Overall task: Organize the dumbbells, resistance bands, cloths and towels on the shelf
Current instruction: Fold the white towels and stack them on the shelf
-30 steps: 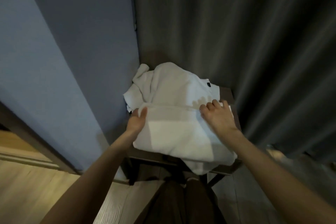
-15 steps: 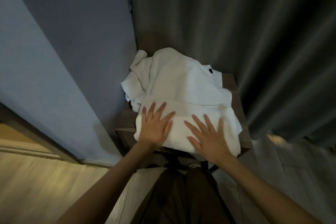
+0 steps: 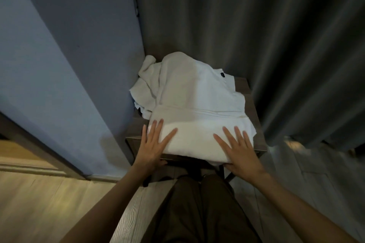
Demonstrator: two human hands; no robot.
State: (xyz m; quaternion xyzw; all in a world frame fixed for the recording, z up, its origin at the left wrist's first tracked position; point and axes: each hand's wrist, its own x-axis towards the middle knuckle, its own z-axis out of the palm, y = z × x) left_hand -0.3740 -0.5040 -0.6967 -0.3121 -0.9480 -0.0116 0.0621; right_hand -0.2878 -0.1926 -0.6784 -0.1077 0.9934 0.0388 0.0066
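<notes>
A folded white towel [image 3: 195, 134] lies at the front of a small dark wooden shelf top [image 3: 254, 116]. Behind it rests a looser heap of white cloths [image 3: 183, 83] with a small dark tag. My left hand [image 3: 154, 144] lies flat with spread fingers on the towel's left front edge. My right hand [image 3: 239, 150] lies flat on its right front corner, thumb at the towel's lower edge. Neither hand grips anything. No dumbbells or resistance bands are visible.
A blue-grey wall [image 3: 65, 55] stands close on the left and a dark grey curtain [image 3: 266, 35] hangs behind and to the right. Pale wood floor [image 3: 45, 205] spreads below. My dark trousers [image 3: 199, 209] stand just in front of the shelf.
My hands went from holding the towel's fold to lying flat on it, then slid apart toward its front corners. The towel now lies flatter.
</notes>
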